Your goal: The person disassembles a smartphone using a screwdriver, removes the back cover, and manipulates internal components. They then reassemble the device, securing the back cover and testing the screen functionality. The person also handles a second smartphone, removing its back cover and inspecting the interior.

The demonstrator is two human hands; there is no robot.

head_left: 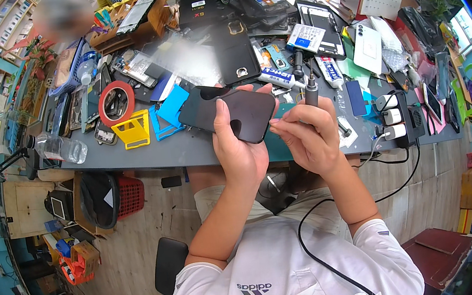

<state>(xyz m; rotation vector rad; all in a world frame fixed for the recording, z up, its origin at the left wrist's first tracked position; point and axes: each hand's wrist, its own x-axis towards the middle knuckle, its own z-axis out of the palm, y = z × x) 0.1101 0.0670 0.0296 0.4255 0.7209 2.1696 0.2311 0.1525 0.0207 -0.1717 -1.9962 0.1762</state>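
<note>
A dark smartphone (pixel 255 112) rests tilted in my left hand (pixel 242 155), its glossy face up, with my thumb along the near side and fingertips showing past the far edge. In my right hand (pixel 314 138) a slim grey precision screwdriver (pixel 311 91) stands upright between the fingers, its tip pointing away from me. The thumb and a fingertip of that hand are pinched together close to the phone's right end; whether something tiny sits between them is too small to tell. Both hands are above the near edge of the desk, over a green mat (pixel 278 145).
Left on the desk are a red tape roll (pixel 103 108), a yellow phone stand (pixel 138 131), a blue stand (pixel 172 109) and a plastic bottle (pixel 65 149). Behind lie a black phone case (pixel 233 50) and glue tubes (pixel 330 71). White chargers (pixel 392 117) and cables stand right.
</note>
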